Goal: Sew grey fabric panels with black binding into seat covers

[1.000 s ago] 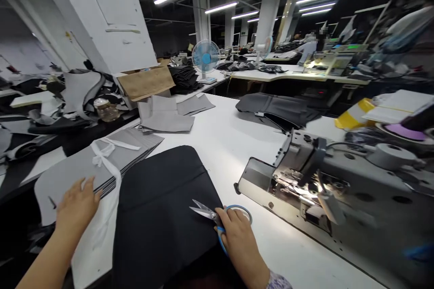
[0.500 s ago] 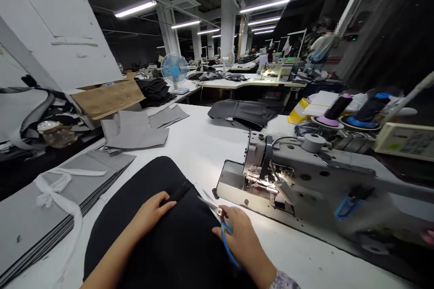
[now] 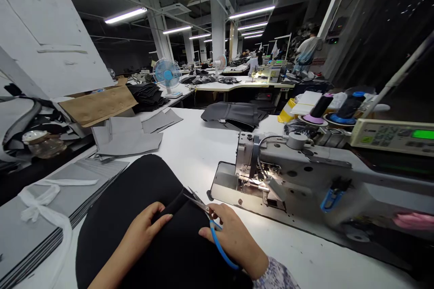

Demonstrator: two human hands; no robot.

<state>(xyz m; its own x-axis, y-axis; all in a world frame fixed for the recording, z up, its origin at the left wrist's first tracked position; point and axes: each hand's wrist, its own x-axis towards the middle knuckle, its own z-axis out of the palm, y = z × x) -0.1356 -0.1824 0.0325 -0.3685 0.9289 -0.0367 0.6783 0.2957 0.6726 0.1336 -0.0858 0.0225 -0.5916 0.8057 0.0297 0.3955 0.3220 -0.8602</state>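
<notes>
A black fabric panel (image 3: 135, 194) lies on the white table (image 3: 196, 144) right in front of me. My left hand (image 3: 145, 228) pinches a raised fold of this panel near its right edge. My right hand (image 3: 232, 239) grips blue-handled scissors (image 3: 210, 223), whose open blades point up-left at the fold just beyond my left fingertips. Immediately right of both hands stands a grey sewing machine (image 3: 298, 176) with its lamp lit over the needle area.
A tied stack of grey panels (image 3: 44, 207) lies at the left. Loose grey pieces (image 3: 129, 137), a cardboard box (image 3: 98, 104) and a blue fan (image 3: 167, 74) sit further back. Dark fabric (image 3: 233, 115) lies mid-table. Thread cones (image 3: 320, 108) and a control panel (image 3: 393, 135) are right. A person stands far back.
My left hand left the grey stack and came over to pinch the black panel's fold. The scissors moved up to that fold. My view swung right toward the sewing machine.
</notes>
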